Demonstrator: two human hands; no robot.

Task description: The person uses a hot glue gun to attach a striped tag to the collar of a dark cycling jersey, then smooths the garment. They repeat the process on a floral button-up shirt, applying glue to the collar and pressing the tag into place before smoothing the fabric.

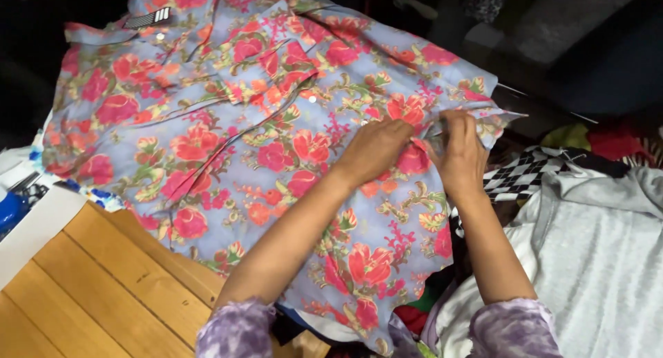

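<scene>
- So there's a floral shirt, bluish with red flowers, spread flat over the wooden table, collar at the far left.
- Left hand lies flat on the cloth, fingers released and pressing down near the shirt's right edge.
- Right hand is just beside it, fingers pinching a fold of that same edge.
- Right of the hands: a black-and-white argyle piece, and a grey sweatshirt nearer in, heaped with other clothes.
- At the left edge, a white sheet and something blue, can't tell what.
</scene>
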